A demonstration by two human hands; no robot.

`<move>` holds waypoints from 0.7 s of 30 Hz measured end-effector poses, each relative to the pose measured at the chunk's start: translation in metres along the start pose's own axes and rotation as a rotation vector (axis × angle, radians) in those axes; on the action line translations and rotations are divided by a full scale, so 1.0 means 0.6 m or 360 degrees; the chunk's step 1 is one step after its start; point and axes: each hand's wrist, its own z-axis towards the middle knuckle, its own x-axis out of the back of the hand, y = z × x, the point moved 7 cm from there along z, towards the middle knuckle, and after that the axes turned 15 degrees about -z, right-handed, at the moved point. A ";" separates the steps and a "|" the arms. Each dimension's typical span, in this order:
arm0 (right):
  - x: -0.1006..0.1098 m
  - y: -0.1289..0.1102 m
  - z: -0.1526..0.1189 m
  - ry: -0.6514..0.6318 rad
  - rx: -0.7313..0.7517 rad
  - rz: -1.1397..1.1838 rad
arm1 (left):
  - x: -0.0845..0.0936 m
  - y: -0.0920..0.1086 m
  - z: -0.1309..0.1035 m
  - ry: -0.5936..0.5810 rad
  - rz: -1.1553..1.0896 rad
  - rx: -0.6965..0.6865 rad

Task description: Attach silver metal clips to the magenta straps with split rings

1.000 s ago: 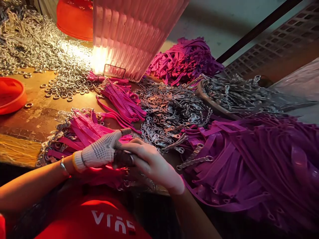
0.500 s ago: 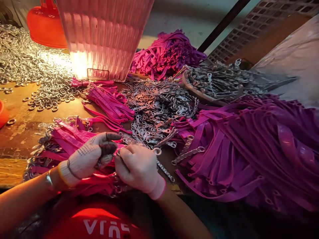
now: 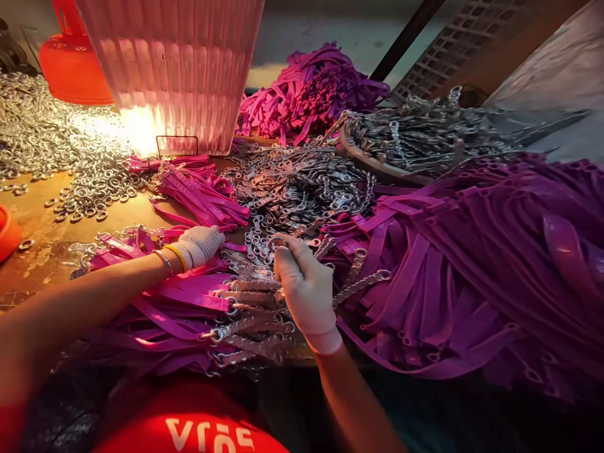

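Note:
My left hand, in a white dotted glove, reaches over the near pile of pink straps. Its fingers curl downward and away from view, so what they grip is hidden. To the right, my right hand, also in a white glove, is raised above the short metal chains. Thumb and forefinger pinch a small metal ring. Below both hands, chains with ringed ends lie joined to pink straps.
Loose metal rings heap at the left under a red lamp. A ribbed translucent panel stands behind. Chains pile mid-table, and purple straps fill the right. An orange container sits at the left edge.
My hands, close together before, have parted. The left has moved slightly forward and turned back-up; the right has shifted right and risen. The straps with chains now lie exposed between them.

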 end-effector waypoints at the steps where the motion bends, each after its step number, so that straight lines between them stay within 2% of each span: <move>1: -0.005 -0.005 -0.001 -0.0042 0.0004 0.0020 | 0.001 0.001 -0.006 0.0027 -0.0016 0.0000; 4: -0.015 -0.029 -0.002 -0.0088 0.0139 0.0053 | 0.025 0.009 -0.034 0.0120 -0.0080 -0.0001; 6: -0.025 -0.049 -0.005 -0.0102 0.0278 0.0020 | 0.047 0.012 -0.063 0.0152 -0.0267 0.0045; 8: -0.040 -0.067 -0.010 -0.0154 0.0381 -0.0031 | 0.062 0.014 -0.100 0.0145 -0.0755 0.0141; 11: -0.068 -0.097 -0.021 -0.0261 0.0521 -0.0178 | 0.065 0.026 -0.160 0.0164 -0.1557 0.0236; 13: -0.087 -0.117 -0.027 -0.0346 0.0593 -0.0352 | 0.060 0.034 -0.192 0.0217 -0.1773 0.0265; 17: -0.109 -0.148 -0.040 -0.0493 0.0688 -0.0711 | 0.041 0.041 -0.224 0.0277 -0.1825 0.0310; 21: -0.119 -0.162 -0.057 -0.0476 0.0839 -0.0924 | 0.043 0.047 -0.229 0.0426 -0.1236 0.0076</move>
